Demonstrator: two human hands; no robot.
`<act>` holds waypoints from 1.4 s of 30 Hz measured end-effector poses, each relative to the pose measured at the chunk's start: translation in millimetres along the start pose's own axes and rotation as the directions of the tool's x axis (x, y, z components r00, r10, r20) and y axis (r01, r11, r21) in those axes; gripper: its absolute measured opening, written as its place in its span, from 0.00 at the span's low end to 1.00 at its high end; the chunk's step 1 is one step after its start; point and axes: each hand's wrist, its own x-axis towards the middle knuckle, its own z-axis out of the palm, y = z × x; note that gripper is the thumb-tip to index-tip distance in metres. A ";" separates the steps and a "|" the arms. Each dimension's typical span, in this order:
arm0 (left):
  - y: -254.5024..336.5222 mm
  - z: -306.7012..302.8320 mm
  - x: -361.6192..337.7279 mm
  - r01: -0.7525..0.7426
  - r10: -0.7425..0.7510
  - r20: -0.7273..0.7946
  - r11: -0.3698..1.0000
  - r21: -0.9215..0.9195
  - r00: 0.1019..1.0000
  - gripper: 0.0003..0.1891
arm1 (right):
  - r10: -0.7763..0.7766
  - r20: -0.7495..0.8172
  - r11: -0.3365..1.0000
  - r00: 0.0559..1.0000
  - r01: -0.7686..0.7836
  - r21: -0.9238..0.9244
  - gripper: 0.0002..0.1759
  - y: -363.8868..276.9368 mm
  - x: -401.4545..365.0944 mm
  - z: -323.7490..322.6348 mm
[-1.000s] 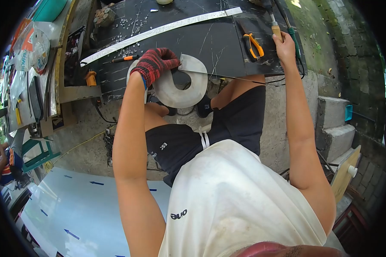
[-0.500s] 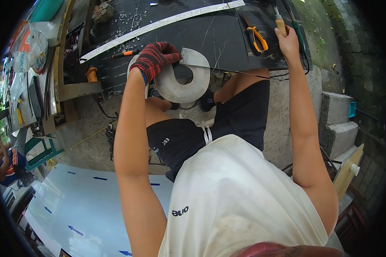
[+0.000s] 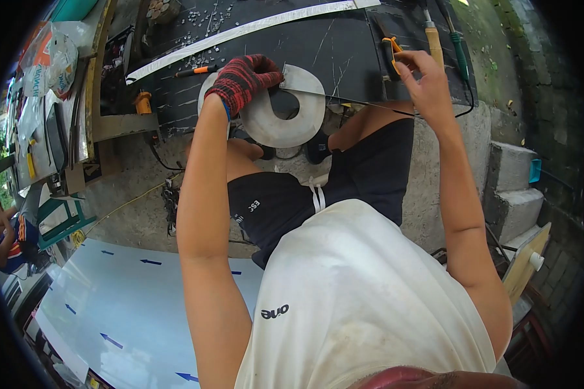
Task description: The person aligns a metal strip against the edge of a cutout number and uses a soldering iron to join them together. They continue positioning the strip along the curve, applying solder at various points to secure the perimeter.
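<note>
My left hand [image 3: 243, 81], in a red knit glove, grips a curved, S-like piece of grey sheet metal [image 3: 285, 126] at the near edge of the black worktable [image 3: 331, 52]. The piece hangs partly over the edge above my knees. My bare right hand [image 3: 422, 84] is over the table's right part, its fingertips closed around the orange-handled pliers [image 3: 389, 44], which lie on the black top. A thin dark wire runs from the metal piece toward my right hand.
A long metal strip [image 3: 240, 29] lies across the table with small scraps around it. A wood-handled tool [image 3: 433, 35], a green screwdriver [image 3: 459, 45] and an orange screwdriver [image 3: 198, 70] lie nearby. A white sheet with blue arrows [image 3: 110, 305] lies lower left, concrete steps [image 3: 509, 188] are right, and another person [image 3: 10, 240] is far left.
My right hand has left the wood-handled tool and moved left and nearer, onto the orange-handled pliers. My left hand keeps its grip on the metal piece.
</note>
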 end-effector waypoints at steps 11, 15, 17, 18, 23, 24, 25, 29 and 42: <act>-0.6 3.2 -9.1 -0.065 0.068 -0.048 0.996 0.062 0.997 0.21 | -0.211 0.173 0.963 0.962 0.235 -0.134 0.12 -67.3 -39.8 74.0; -7.6 5.1 -3.1 -0.090 0.092 -0.026 0.995 0.053 0.995 0.21 | -0.205 0.205 0.963 0.957 0.235 -0.135 0.12 -64.0 -36.2 83.4; -5.5 5.0 -3.7 -0.026 0.030 -0.037 0.996 0.091 0.999 0.20 | -0.212 0.192 0.961 0.958 0.240 -0.138 0.11 -62.9 -36.5 87.2; -4.5 4.4 -4.9 -0.022 0.026 -0.038 0.996 0.086 0.999 0.20 | -0.214 0.198 0.960 0.957 0.243 -0.137 0.11 -62.3 -35.8 88.2; -10.1 4.1 -2.7 -0.077 0.079 -0.021 0.994 0.074 0.997 0.21 | -0.200 0.229 0.949 0.953 0.247 -0.195 0.10 -66.9 -36.9 87.5; -9.7 4.0 -2.7 -0.077 0.078 -0.020 0.994 0.071 0.997 0.21 | -0.200 0.232 0.949 0.952 0.247 -0.195 0.10 -67.7 -37.7 87.6; -9.0 4.1 -2.4 -0.079 0.081 -0.021 0.993 0.090 0.996 0.21 | -0.204 0.229 0.948 0.952 0.251 -0.198 0.10 -68.2 -38.8 87.7; -10.1 5.4 -0.5 -0.085 0.089 -0.028 0.988 0.129 0.996 0.21 | -0.196 0.230 0.947 0.953 0.244 -0.207 0.09 -75.2 -43.6 87.3; -6.9 4.9 -3.6 -0.070 0.073 -0.022 0.988 0.135 0.997 0.23 | -0.128 0.214 0.957 0.968 0.178 -0.231 0.08 -82.7 -51.9 92.0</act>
